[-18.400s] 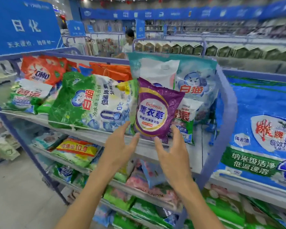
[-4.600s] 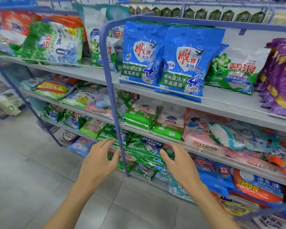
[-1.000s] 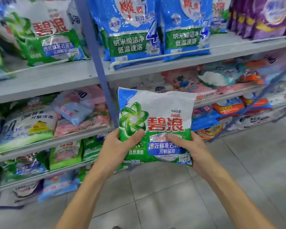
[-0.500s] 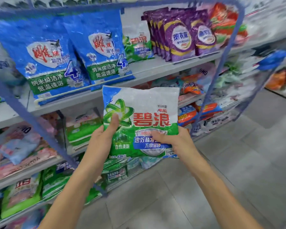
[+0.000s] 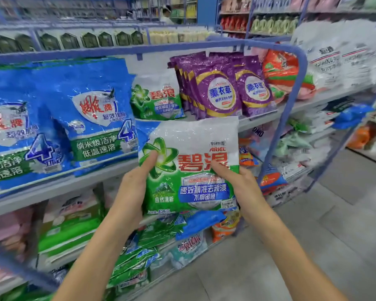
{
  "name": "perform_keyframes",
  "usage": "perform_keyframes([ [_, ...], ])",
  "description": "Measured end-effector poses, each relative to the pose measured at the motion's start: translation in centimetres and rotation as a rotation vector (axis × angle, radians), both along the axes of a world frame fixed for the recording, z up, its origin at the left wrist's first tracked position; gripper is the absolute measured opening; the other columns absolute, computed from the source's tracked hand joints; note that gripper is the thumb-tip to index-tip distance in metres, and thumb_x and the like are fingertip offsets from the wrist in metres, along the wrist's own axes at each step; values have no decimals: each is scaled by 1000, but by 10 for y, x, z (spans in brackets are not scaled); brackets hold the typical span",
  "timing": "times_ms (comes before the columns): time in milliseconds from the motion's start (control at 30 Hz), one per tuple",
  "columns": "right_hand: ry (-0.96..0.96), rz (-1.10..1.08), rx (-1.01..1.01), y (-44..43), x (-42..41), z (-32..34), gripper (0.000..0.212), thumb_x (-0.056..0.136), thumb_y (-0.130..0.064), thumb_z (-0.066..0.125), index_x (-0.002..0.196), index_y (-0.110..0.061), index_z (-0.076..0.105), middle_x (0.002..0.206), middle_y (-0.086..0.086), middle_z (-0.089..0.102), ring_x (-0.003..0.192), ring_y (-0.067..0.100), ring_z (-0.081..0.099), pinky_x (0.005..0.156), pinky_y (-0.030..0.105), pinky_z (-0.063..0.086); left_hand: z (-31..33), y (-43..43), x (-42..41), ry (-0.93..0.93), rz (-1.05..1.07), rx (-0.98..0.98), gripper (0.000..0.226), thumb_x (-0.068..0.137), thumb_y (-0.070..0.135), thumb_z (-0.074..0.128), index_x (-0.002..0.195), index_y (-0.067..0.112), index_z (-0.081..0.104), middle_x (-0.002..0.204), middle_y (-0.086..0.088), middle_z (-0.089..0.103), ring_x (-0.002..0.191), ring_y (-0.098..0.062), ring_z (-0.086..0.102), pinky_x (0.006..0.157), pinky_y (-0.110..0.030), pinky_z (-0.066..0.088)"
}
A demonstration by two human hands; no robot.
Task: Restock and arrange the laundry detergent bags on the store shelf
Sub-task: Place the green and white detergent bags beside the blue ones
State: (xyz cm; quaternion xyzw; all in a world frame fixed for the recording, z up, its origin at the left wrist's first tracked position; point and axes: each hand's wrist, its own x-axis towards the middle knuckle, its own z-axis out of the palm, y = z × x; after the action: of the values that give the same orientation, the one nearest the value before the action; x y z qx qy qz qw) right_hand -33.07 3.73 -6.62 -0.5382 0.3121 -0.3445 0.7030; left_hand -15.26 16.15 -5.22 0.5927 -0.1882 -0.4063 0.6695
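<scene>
I hold a white-and-green Ariel detergent bag point(image 5: 191, 168) upright in front of the top shelf point(image 5: 59, 187). My left hand point(image 5: 132, 187) grips its left edge with the thumb on the green logo. My right hand point(image 5: 239, 183) grips its right edge with the thumb on the red lettering. On the shelf right behind it stands a matching white-and-green bag point(image 5: 156, 98), between two large blue bags point(image 5: 91, 118) on the left and a row of purple bags point(image 5: 221, 88) on the right.
A blue tubular shelf frame point(image 5: 291, 101) curves down on the right of the purple bags, with orange bags point(image 5: 280, 70) behind it. Lower shelves hold several mixed bags point(image 5: 70, 220). Grey tiled floor point(image 5: 313, 246) spreads to the right. A person point(image 5: 166, 15) stands far back.
The bag in both hands has risen from the second-shelf level to the front of the top shelf. My view has swung up and to the right along the shelf.
</scene>
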Motion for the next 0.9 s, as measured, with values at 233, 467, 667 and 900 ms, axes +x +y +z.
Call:
perform_keyframes([
  [233,20,60,-5,-80,39,14,17,79,-29,79,89,-16,83,101,8,80,96,27,77,100,47,55,14,-67,22,21,61,-31,34,94,50,62,86,24,83,101,-11,79,92,-32,77,94,-52,56],
  [467,30,134,-72,-162,114,39,29,88,-32,77,108,-10,76,98,6,81,89,25,78,81,35,62,24,-131,80,-116,365,-73,75,74,69,77,135,27,60,136,1,67,121,-24,66,102,-52,50],
  [667,68,211,-123,-220,193,48,21,91,-34,75,93,-14,75,85,1,81,75,16,78,61,24,58,38,-197,121,-201,693,-102,60,94,47,67,143,16,54,142,8,55,126,-14,53,106,-35,41],
  [900,95,178,-111,-254,252,26,20,103,-36,60,102,-19,71,92,-2,80,76,11,77,58,23,59,26,-244,159,-239,921,-39,28,98,32,61,74,17,60,79,1,62,74,-16,56,72,-32,46],
])
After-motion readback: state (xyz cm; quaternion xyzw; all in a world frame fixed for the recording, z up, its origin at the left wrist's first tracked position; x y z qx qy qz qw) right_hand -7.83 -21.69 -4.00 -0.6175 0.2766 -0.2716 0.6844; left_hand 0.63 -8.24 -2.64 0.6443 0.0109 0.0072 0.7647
